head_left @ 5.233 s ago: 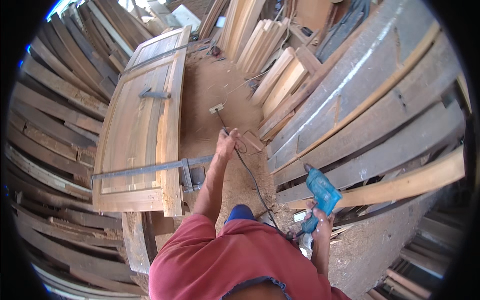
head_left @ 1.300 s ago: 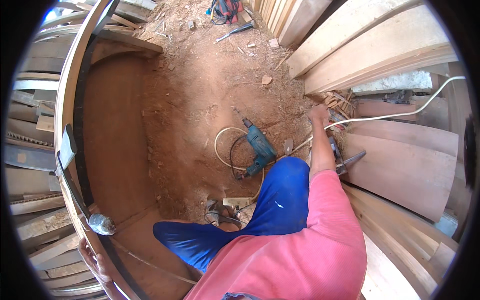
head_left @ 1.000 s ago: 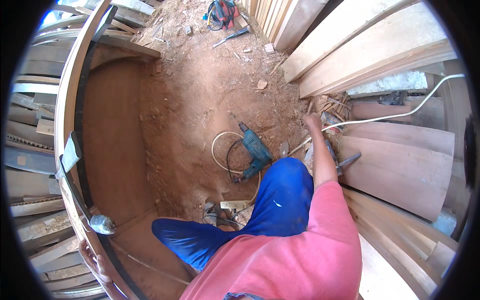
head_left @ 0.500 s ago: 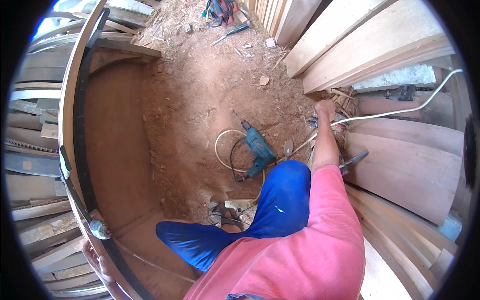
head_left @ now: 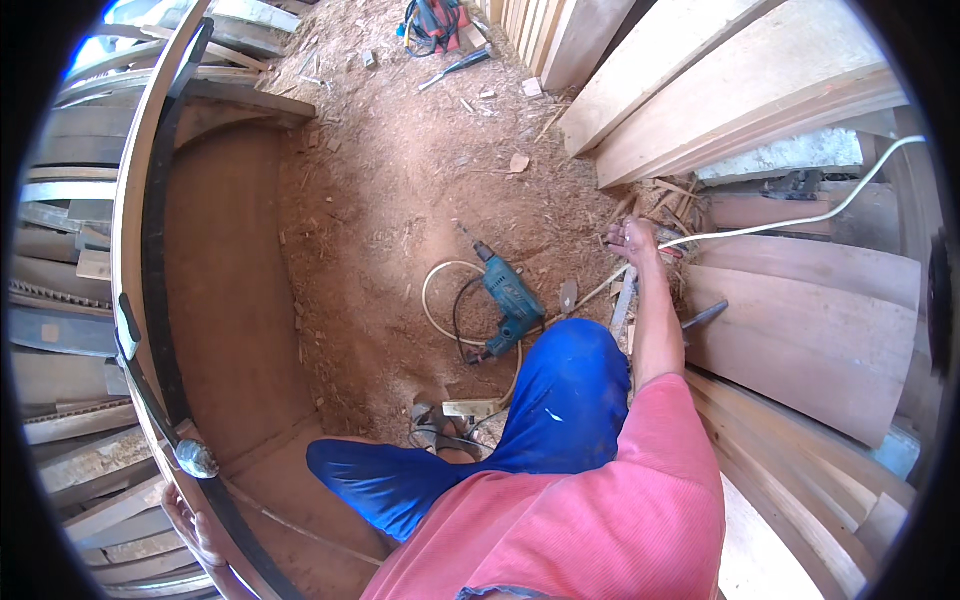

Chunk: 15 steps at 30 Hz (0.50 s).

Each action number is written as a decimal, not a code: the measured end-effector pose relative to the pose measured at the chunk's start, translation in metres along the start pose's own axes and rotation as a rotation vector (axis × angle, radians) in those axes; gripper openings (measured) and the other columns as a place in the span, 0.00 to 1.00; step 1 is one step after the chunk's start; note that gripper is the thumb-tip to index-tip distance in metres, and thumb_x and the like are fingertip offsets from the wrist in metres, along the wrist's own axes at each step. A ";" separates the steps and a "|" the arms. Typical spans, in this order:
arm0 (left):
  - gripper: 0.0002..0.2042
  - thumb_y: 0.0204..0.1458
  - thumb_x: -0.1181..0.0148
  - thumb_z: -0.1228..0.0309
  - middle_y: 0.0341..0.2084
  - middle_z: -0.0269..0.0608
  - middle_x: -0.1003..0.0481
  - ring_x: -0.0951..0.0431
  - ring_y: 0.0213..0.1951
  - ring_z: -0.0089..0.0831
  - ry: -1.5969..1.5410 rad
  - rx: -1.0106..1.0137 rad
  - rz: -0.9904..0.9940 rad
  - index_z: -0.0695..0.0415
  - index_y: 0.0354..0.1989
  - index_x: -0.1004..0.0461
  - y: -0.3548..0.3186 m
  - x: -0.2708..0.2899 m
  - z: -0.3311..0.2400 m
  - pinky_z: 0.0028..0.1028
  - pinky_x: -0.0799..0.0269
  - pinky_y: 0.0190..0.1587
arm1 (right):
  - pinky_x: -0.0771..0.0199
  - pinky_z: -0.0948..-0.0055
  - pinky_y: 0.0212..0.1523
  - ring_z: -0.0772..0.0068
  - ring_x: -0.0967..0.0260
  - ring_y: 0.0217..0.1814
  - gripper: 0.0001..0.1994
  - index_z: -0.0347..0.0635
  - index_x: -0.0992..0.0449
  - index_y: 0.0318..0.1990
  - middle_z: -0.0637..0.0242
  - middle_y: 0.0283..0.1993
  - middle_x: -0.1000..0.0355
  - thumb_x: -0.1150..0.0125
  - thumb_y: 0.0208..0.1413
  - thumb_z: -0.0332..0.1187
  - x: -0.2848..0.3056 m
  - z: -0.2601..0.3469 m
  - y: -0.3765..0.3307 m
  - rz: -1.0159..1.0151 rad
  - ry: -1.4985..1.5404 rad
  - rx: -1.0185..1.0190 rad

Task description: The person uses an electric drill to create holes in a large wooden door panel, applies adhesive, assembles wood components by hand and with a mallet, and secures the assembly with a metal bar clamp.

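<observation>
Reaching farther right than a moment ago, right hand closes on a light, limp white cable; left hand grips the heavy, rigid door frame.

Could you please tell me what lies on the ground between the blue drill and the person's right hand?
In the head view, between the blue drill and the right hand lie sawdust-strewn dirt and a small flat wood scrap.

One head-worn fisheye looks steeply down at the sawdust floor.

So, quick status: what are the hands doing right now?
Right hand at the white cable by the planks; grip unclear. Left hand on the door frame. Blue drill lies untouched on the sawdust.
</observation>
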<state>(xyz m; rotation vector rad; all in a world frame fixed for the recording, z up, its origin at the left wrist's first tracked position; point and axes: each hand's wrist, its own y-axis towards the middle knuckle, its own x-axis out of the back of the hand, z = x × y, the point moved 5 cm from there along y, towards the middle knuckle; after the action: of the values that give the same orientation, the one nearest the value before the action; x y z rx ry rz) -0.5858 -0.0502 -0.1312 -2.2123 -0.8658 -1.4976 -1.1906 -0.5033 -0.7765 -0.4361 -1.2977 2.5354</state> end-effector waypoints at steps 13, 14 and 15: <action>0.49 0.47 0.37 0.33 0.56 0.45 0.32 0.31 0.57 0.37 -0.019 -0.013 0.005 0.59 0.68 0.41 0.009 -0.004 0.007 0.40 0.36 0.59 | 0.27 0.50 0.57 0.36 0.25 0.56 0.28 0.25 0.20 0.43 0.34 0.49 0.23 0.46 0.58 0.49 -0.004 0.041 0.022 -0.442 -0.982 0.426; 0.49 0.47 0.37 0.33 0.56 0.45 0.32 0.31 0.57 0.37 -0.016 -0.013 0.009 0.59 0.68 0.41 0.011 -0.005 0.007 0.40 0.36 0.60 | 0.27 0.50 0.57 0.37 0.25 0.55 0.27 0.25 0.20 0.43 0.35 0.49 0.23 0.46 0.58 0.49 0.001 0.035 0.029 -0.434 -0.965 0.451; 0.49 0.48 0.37 0.33 0.56 0.46 0.32 0.31 0.57 0.37 -0.017 -0.010 0.009 0.59 0.68 0.41 0.010 -0.005 0.006 0.40 0.36 0.60 | 0.26 0.50 0.55 0.39 0.24 0.54 0.24 0.27 0.19 0.41 0.37 0.46 0.22 0.46 0.58 0.46 0.001 0.039 0.028 -0.443 -0.998 0.516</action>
<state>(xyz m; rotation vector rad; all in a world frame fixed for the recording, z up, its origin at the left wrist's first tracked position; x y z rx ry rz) -0.5765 -0.0557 -0.1375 -2.2367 -0.8546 -1.4841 -1.2090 -0.5481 -0.7777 1.2018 -0.7272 2.5484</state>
